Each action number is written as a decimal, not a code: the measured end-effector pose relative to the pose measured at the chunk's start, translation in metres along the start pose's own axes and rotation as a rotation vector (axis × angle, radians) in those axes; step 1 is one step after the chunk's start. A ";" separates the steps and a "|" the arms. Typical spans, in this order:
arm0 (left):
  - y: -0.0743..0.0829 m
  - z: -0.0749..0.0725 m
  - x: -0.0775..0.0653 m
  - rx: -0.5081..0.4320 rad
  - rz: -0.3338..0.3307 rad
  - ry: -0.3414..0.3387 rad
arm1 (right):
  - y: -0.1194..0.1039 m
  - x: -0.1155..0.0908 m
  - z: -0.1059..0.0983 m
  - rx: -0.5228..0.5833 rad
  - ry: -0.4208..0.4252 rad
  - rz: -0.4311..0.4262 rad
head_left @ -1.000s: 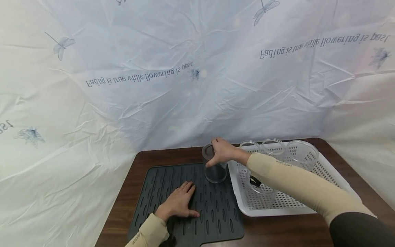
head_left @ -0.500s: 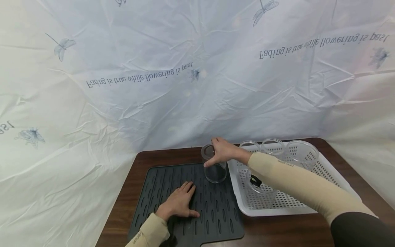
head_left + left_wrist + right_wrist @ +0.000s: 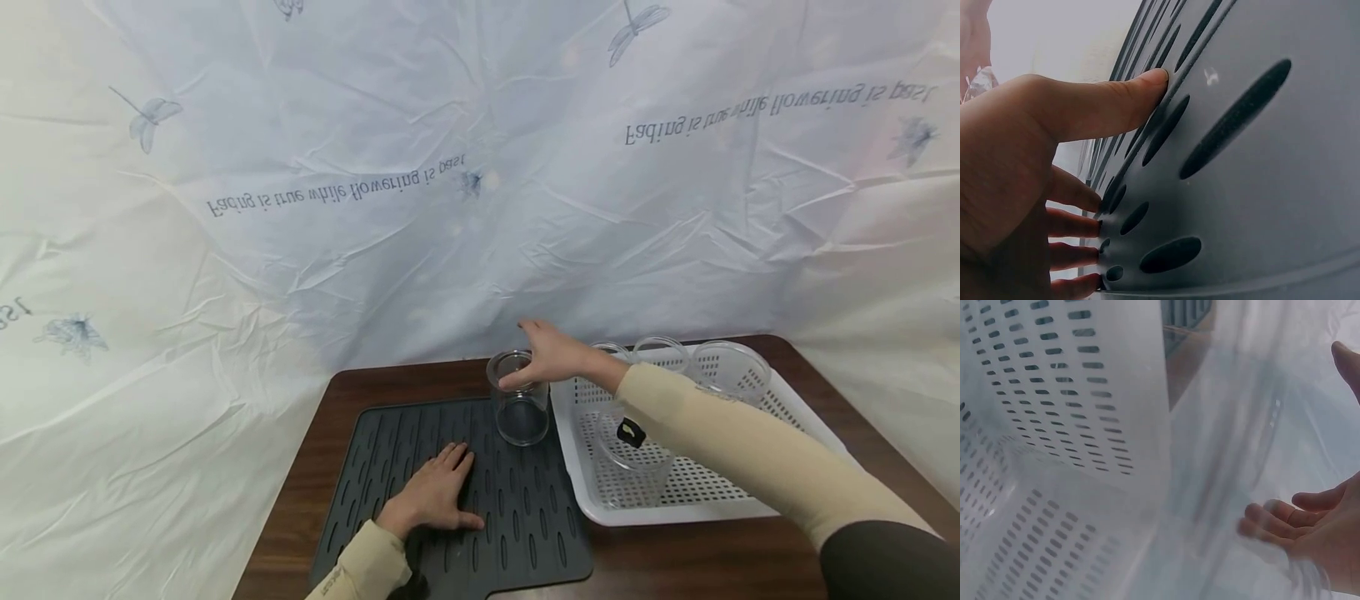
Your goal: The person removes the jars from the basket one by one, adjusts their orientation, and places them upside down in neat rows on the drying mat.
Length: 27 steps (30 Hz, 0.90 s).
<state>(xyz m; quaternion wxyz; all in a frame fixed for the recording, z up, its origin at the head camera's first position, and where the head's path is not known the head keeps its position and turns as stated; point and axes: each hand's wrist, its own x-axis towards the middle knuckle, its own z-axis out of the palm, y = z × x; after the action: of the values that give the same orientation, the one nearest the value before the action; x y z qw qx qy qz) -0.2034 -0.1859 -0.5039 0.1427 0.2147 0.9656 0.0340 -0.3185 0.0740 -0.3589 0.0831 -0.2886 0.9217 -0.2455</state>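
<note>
White plastic basket [image 3: 705, 512] on my right, dark mat [image 3: 525, 537] beside it; near the mat's far right corner I see 1 clear jar [image 3: 522, 425] upright, axis vertical. The right hand [image 3: 553, 357], closer, is spread loosely at its rim (contact I can't confirm); the left hand [image 3: 431, 496], nearer me and leftward, rests on the mat, gripping nothing.

Past the dark wood-grain tabletop [image 3: 675, 558] hangs a creased whitish sheet [image 3: 360, 292], printed with blue dragonflies [image 3: 147, 123] and flipped lettering [image 3: 678, 127] I read as "Fading is true while flowering is past."
</note>
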 end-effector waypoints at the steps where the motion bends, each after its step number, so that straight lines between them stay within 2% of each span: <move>1: 0.000 0.000 0.000 0.002 0.001 0.002 | 0.000 -0.001 -0.002 0.007 0.005 0.000; 17: -0.002 0.000 -0.003 -0.009 0.014 0.012 | 0.008 -0.025 -0.025 0.083 0.124 -0.017; 27: -0.002 0.001 -0.002 -0.015 0.013 0.012 | 0.016 -0.052 -0.037 0.163 0.189 -0.066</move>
<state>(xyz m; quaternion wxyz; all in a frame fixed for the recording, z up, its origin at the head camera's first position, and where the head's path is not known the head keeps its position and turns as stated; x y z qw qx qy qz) -0.2017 -0.1883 -0.5046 0.1385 0.2195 0.9648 0.0432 -0.2952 0.1302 -0.3345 0.0109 -0.2866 0.8924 -0.3485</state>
